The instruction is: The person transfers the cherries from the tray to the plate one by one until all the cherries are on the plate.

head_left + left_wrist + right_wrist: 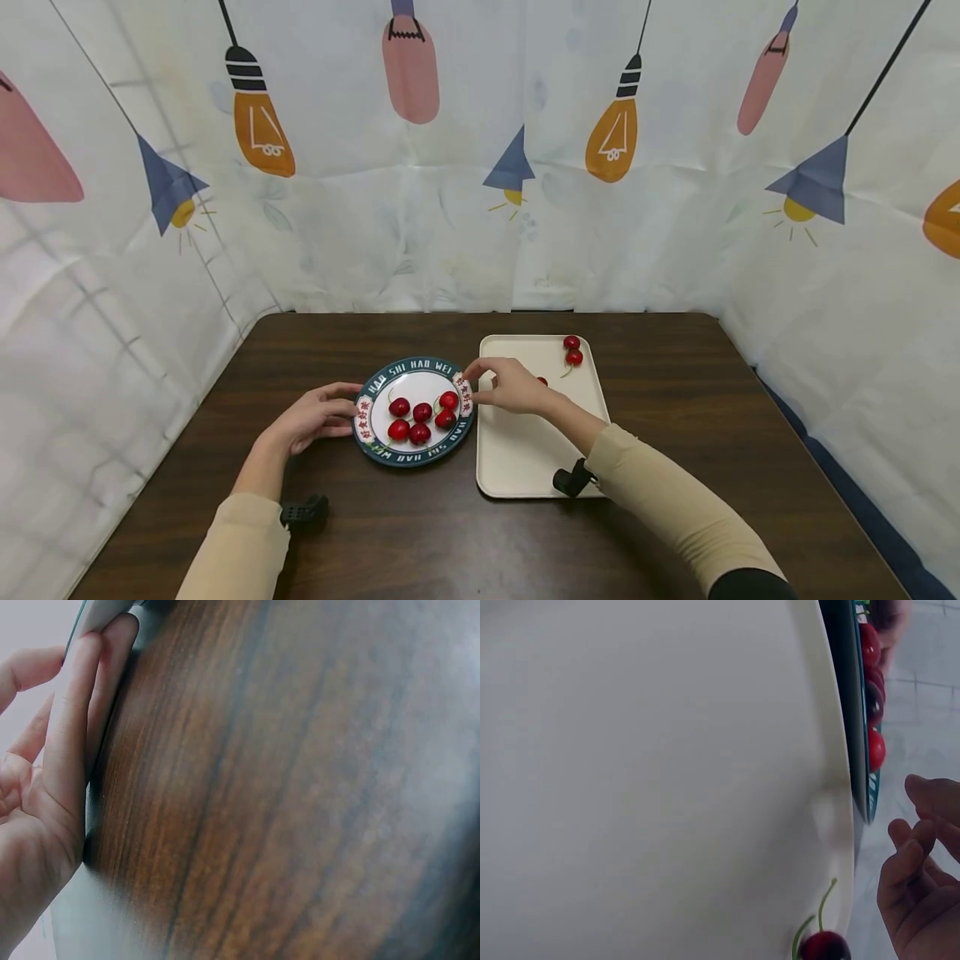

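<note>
A round plate (412, 454) with a dark green lettered rim carries several red cherries (420, 433). At its left rim my left hand (318, 417) grips the edge, thumb above and fingers under it in the left wrist view. My right hand (513, 385) hovers over the plate's right rim and the tray's left edge. Its fingers (904, 874) are bent with nothing between them, apart from the plate in the right wrist view. The cream rectangular tray (517, 458) bears two cherries (573, 357) at its back right, and another cherry (542, 381) partly hidden behind my right hand.
Plate and tray lie side by side on a dark brown wooden table (420, 542). A white curtain (337, 242) printed with lamps and bulbs hangs around the back and sides. My right forearm (675, 500) crosses the tray's front right corner.
</note>
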Demonstrator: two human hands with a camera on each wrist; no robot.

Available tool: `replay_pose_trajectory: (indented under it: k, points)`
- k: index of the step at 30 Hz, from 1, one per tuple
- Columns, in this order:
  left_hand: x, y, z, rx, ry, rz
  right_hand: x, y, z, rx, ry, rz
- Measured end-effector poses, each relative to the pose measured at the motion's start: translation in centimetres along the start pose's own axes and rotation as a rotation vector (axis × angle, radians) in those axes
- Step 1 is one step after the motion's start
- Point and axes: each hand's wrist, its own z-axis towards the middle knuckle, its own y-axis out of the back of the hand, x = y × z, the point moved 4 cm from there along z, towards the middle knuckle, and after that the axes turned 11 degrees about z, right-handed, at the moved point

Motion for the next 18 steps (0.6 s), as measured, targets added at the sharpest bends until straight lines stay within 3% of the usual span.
replay_pose_trajectory:
  k: [6, 18]
  points:
    - [0.1, 0.0, 0.1, 0.001, 0.004, -0.005, -1.0, 2.1, -1.5, -0.039, 0.023, -0.031]
    - [-0.1, 0.0, 0.1, 0.001, 0.011, -0.007, -2.9, 6.2, -4.7, -0.145, -0.071, 0.008]
